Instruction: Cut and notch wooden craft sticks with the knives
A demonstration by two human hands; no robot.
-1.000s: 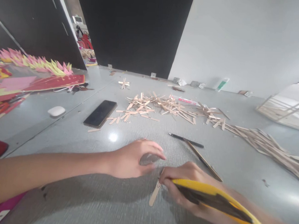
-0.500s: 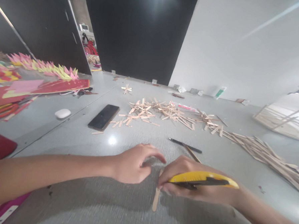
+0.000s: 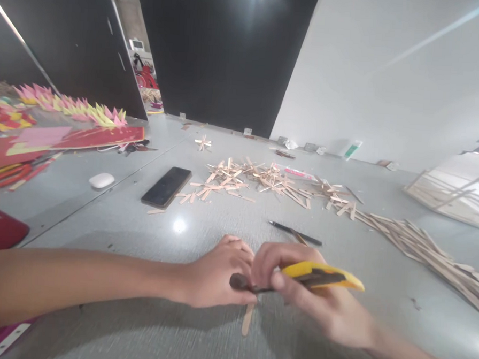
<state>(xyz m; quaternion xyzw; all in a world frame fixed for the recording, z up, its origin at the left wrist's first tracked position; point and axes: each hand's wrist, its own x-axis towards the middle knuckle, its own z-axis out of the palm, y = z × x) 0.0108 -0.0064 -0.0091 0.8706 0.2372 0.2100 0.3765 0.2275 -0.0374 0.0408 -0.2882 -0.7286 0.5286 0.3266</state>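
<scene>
A wooden craft stick point(image 3: 247, 319) lies on the grey surface, its lower end showing below my hands. Over its upper part rests my left hand point(image 3: 222, 275), fingers curled down and thumb against the stick, so the grip is partly hidden. My right hand point(image 3: 306, 290) is closed round a yellow-and-black-handled tool point(image 3: 334, 276) that looks like pliers. The tool's dark rounded head point(image 3: 239, 281) points left, over my left thumb, above the stick. Whether it touches the stick I cannot tell.
Beyond my hands lie a black pen point(image 3: 296, 233), a phone point(image 3: 167, 187) and a pile of short craft sticks point(image 3: 259, 178). Long sticks point(image 3: 428, 253) are heaped at right. A white case point(image 3: 102, 181) and a red board point(image 3: 85, 138) are at left.
My left hand has moved slightly right and closed down onto the stick. My right hand has come off the stick and turned the tool, bringing its dark head into view over the left thumb.
</scene>
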